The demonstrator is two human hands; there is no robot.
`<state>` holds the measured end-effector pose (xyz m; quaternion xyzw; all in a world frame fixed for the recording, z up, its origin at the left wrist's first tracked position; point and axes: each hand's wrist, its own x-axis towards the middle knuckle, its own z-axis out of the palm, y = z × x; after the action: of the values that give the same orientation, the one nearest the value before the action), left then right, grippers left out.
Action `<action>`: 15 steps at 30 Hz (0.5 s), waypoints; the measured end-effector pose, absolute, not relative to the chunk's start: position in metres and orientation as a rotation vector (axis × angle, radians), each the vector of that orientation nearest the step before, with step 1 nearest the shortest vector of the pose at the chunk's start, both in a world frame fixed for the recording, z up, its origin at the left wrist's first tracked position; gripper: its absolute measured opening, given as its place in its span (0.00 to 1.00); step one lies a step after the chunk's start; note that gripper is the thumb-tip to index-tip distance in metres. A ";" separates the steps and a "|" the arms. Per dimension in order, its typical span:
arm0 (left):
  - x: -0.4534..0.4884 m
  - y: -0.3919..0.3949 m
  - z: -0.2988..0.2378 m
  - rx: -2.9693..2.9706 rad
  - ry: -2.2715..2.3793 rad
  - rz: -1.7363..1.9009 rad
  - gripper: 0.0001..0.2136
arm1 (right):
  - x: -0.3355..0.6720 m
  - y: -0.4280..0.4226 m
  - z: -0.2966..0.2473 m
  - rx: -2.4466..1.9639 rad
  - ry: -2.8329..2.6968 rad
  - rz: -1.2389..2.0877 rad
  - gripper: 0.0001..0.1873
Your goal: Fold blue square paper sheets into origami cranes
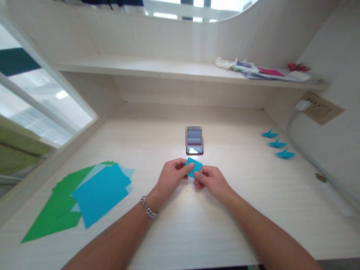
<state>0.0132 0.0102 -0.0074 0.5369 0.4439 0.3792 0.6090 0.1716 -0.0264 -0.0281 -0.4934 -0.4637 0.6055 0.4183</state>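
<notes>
A small folded square of blue paper [194,165] is held up between both hands, just in front of a phone [194,140] on the desk. My left hand [174,173] pinches its left side, thumb on top. At the lower right corner, my right hand [209,177] grips the same paper between thumb and curled fingers. A fan of blue sheets [104,191] lies over green sheets [56,206] to the left. Three folded blue paper cranes [278,143] stand in a row at the right.
Above the desk [230,232] runs a shelf [157,67] bearing papers and a red folded paper piece [298,67] at its right end. A white plug [303,105] sits in the wall socket [320,108], its cable [295,144] running down the right side.
</notes>
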 end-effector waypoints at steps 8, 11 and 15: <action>0.013 0.011 -0.006 1.257 1.053 0.843 0.11 | 0.175 -0.024 -0.023 -1.259 -1.104 1.373 0.19; 0.013 0.011 -0.008 1.228 1.029 0.859 0.11 | 0.175 -0.023 -0.023 -1.236 -1.087 1.404 0.19; 0.013 0.011 -0.010 1.185 0.989 0.858 0.11 | 0.174 -0.023 -0.021 -1.235 -1.019 1.377 0.17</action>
<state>0.0131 0.0113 -0.0096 0.5186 0.4327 0.3753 0.6348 0.1736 -0.0228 -0.0211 -0.5088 -0.4201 0.5676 0.4924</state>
